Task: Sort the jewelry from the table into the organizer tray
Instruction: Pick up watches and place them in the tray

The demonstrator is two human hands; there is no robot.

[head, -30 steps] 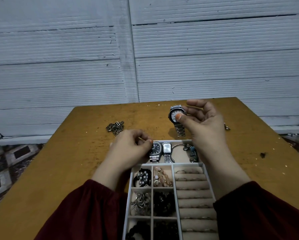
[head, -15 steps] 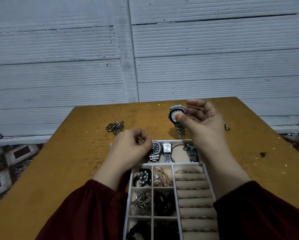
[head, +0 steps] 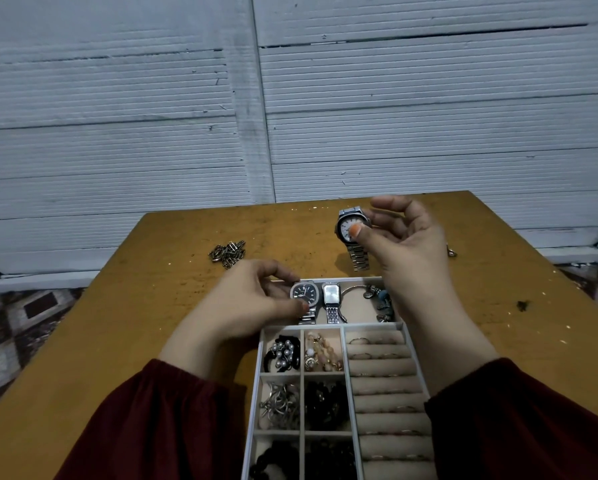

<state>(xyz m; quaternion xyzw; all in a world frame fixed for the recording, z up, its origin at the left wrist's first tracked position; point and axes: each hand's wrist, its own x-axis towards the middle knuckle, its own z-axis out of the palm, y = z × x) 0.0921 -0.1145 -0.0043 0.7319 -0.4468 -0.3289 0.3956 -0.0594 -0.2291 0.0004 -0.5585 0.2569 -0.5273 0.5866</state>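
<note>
My right hand [head: 408, 244] holds a silver white-dial watch [head: 350, 227] upright above the table, just beyond the far edge of the white organizer tray [head: 370, 326]. My left hand [head: 256, 303] rests at the tray's far-left corner, its fingertips pinching the dark-dial silver watch [head: 304, 295] that lies in the top compartment. Beside it lies a rectangular silver watch [head: 331, 295] and a charm bracelet [head: 377, 296]. Lower compartments hold pearl pieces, beads, silver earrings and dark items; the ring rolls [head: 384, 382] hold several rings.
A pile of small metal clips [head: 228, 252] lies on the brown table [head: 152, 323] at the far left. A small metal piece [head: 451, 252] sits right of my right hand. A dark speck [head: 522, 305] is at the right. White corrugated wall stands behind the table.
My left hand has shifted slightly right, its fingers now on the dark-dial watch in the tray. My right hand with the white-dial watch has barely moved.
</note>
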